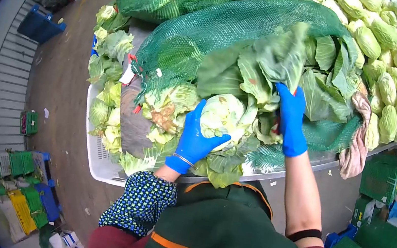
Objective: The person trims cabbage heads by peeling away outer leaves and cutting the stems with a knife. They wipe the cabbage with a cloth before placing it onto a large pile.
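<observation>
A pale round cabbage (pixel 221 114) with loose outer leaves lies near the table's front edge. My left hand (pixel 196 136), in a blue glove, is on its left and lower side, thumb and fingers spread round it. In a blue glove too, my right hand (pixel 289 107) is closed, with a bit of red showing at its fingers; what that is stays unclear. Large green outer leaves (pixel 282 59) rise just above my right hand, partly blurred. Behind them stretches a green mesh sack (pixel 197 31) with cabbages inside. A browned leaf (pixel 164 117) sits left of the cabbage.
Pale trimmed cabbages (pixel 392 65) are piled at the right. A white crate (pixel 100 160) with leaves stands at the table's left end. A pinkish cloth (pixel 356 137) hangs over the front edge. Green crates (pixel 383 175) stand at the right, more crates (pixel 21 210) on the left floor.
</observation>
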`<action>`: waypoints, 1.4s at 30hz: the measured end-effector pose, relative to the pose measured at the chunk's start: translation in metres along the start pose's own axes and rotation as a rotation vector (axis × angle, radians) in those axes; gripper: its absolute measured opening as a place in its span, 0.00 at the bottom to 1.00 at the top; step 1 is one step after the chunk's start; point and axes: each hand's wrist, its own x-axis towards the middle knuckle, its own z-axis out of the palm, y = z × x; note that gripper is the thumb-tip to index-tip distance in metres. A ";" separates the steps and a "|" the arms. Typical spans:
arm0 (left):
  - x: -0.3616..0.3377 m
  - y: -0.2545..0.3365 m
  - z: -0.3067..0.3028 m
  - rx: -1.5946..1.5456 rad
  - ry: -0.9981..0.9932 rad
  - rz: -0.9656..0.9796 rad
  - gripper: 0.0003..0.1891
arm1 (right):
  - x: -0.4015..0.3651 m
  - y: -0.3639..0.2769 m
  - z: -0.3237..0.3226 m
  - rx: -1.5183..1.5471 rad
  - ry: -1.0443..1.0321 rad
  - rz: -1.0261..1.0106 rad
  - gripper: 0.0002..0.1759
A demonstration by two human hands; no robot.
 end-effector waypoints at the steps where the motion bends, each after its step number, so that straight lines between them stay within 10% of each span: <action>1: 0.000 0.007 -0.001 0.025 -0.012 -0.040 0.51 | 0.013 -0.005 -0.005 -0.121 0.071 -0.134 0.34; 3: 0.003 0.021 -0.010 0.131 -0.042 0.095 0.54 | 0.006 -0.051 -0.023 -0.128 0.057 -0.274 0.48; 6: 0.005 0.027 -0.031 0.439 -0.409 0.378 0.54 | -0.042 -0.103 -0.056 0.083 -0.012 -0.193 0.37; 10: 0.034 0.026 -0.011 0.208 -0.255 0.255 0.52 | -0.115 -0.020 -0.043 -0.021 -0.210 -0.416 0.29; 15: 0.052 0.064 0.021 0.302 -0.207 0.233 0.50 | -0.138 0.023 -0.056 -0.295 -0.255 -0.167 0.29; 23: 0.055 0.070 0.050 0.437 -0.144 0.312 0.48 | -0.139 0.035 -0.034 -0.512 -0.190 -0.045 0.11; 42: 0.041 0.024 -0.001 0.235 -0.041 0.327 0.37 | -0.073 0.050 -0.066 -0.842 -0.164 -0.046 0.09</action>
